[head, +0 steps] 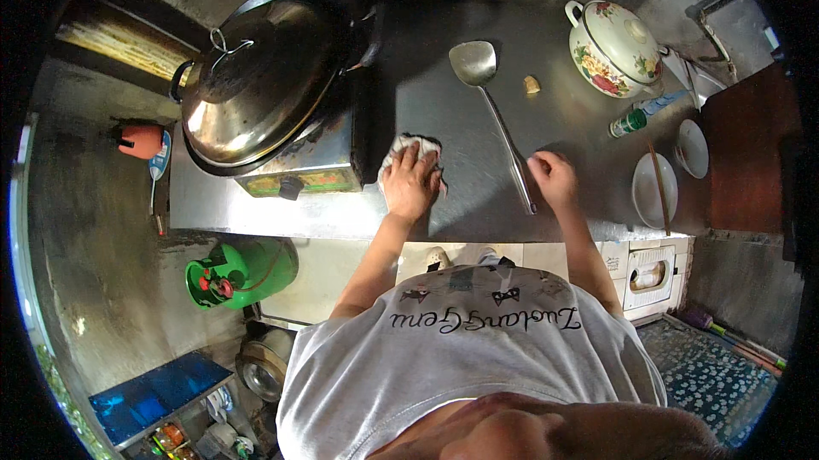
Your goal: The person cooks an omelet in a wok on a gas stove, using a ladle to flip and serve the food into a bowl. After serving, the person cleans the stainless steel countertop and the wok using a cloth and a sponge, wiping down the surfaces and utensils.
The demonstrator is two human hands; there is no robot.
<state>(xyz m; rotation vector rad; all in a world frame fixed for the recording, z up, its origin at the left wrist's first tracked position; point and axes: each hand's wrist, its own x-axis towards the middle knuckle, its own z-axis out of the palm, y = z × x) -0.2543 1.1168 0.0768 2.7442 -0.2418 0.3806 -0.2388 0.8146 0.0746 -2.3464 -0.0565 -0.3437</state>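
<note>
My left hand [411, 184] lies flat on a folded white cloth [409, 143], pressing it on the metal countertop [467, 159] just right of the gas stove. My right hand [554, 178] is loosely curled beside the handle of a metal wok spatula [477, 63]; whether it touches the handle or the counter I cannot tell. The spatula lies with its blade away from me. A small beige piece of food [532, 84], perhaps ginger, lies right of the blade.
A large lidded wok [256, 95] covers the gas stove [301, 180] at left. Right stand a floral enamel pot [608, 51], a green-capped bottle [628, 123], a bowl [691, 148] and another with chopsticks across it [646, 191]. A green gas cylinder [256, 271] is below left.
</note>
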